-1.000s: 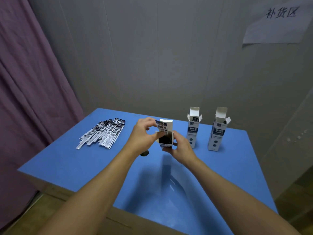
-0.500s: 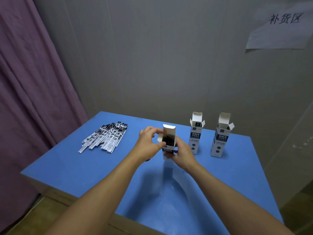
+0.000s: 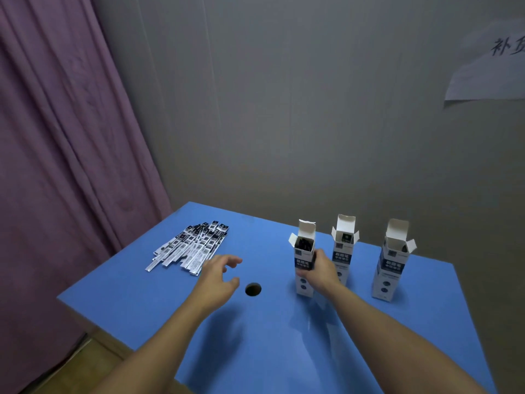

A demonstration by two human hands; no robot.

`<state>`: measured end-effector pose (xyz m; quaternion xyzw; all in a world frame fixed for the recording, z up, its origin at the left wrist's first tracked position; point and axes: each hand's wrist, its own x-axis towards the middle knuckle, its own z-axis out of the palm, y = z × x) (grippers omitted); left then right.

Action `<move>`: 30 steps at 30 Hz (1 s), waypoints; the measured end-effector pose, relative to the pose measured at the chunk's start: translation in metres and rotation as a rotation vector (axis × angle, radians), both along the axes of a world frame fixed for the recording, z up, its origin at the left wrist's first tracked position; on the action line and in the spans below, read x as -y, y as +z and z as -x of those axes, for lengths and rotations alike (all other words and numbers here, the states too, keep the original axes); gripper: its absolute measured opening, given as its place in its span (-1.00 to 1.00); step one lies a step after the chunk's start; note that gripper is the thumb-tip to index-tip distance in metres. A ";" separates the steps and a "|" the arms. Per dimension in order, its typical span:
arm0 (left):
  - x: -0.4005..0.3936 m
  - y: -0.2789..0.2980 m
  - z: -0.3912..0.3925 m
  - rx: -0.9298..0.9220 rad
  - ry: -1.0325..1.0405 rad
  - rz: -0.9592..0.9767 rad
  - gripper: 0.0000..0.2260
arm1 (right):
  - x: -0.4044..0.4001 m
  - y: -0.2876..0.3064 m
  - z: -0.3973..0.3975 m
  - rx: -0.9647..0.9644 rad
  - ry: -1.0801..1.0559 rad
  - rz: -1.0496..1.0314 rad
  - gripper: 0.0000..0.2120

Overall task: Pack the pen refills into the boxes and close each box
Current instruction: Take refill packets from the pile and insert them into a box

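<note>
I see my right hand (image 3: 319,270) gripping the first box (image 3: 305,260), part-filled but unclosed, my left hand (image 3: 218,275) loose-fingered and empty near the refills (image 3: 189,248), two boxes (image 3: 393,260) still open.

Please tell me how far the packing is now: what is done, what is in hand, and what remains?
Done: nothing fully; all three boxes stand with flaps up. In hand: the right hand grips the left box, which shows dark contents at its mouth, while the open left hand hangs near the pile of refills. Left: packing that pile, filling the middle box and the right box, whose insides I cannot judge, and closing all three.
</note>
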<state>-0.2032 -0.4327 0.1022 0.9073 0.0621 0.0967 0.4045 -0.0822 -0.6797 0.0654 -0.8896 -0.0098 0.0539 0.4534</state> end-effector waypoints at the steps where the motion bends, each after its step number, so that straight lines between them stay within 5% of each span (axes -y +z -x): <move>1: -0.004 -0.002 0.003 -0.013 0.016 -0.008 -0.65 | 0.001 -0.002 -0.003 -0.003 0.008 0.005 -0.62; 5: -0.013 -0.010 0.013 -0.059 0.075 -0.065 -0.67 | 0.005 -0.009 -0.009 -0.046 0.032 -0.015 -0.59; 10: -0.017 -0.010 0.022 -0.115 0.134 -0.155 -0.71 | 0.009 -0.006 0.004 -0.199 0.027 0.262 -0.61; 13: -0.021 -0.006 0.022 -0.139 0.183 -0.191 -0.68 | 0.009 0.000 0.019 -0.284 0.219 0.624 -0.77; 17: -0.029 0.008 0.018 -0.166 0.202 -0.277 -0.67 | -0.010 0.028 0.041 -0.504 0.476 0.641 -0.66; 22: -0.045 0.043 0.021 -0.204 0.232 -0.432 -0.63 | -0.053 0.077 0.050 -0.088 0.632 0.744 -0.77; 30: -0.086 0.094 0.051 -0.231 0.298 -0.567 -0.56 | -0.122 0.122 0.055 0.218 0.626 0.765 -0.54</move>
